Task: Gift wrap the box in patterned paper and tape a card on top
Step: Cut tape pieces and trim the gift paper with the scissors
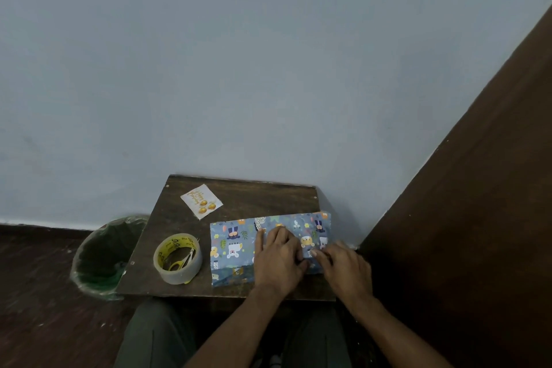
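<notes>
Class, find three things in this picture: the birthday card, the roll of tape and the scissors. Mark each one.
birthday card (202,201): head view, middle of its white face.
roll of tape (191,270): head view, its outer wall, near side.
scissors (176,263): head view, yellow handles inside the roll.

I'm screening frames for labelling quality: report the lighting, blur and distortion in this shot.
Head view: dim, flat indoor light with a bluish cast, no glare; wide-angle bending at the edges; green bin and floor soft and smeared; left hand and right hand slightly blurred on the patterned paper; card print only partly legible.
</notes>
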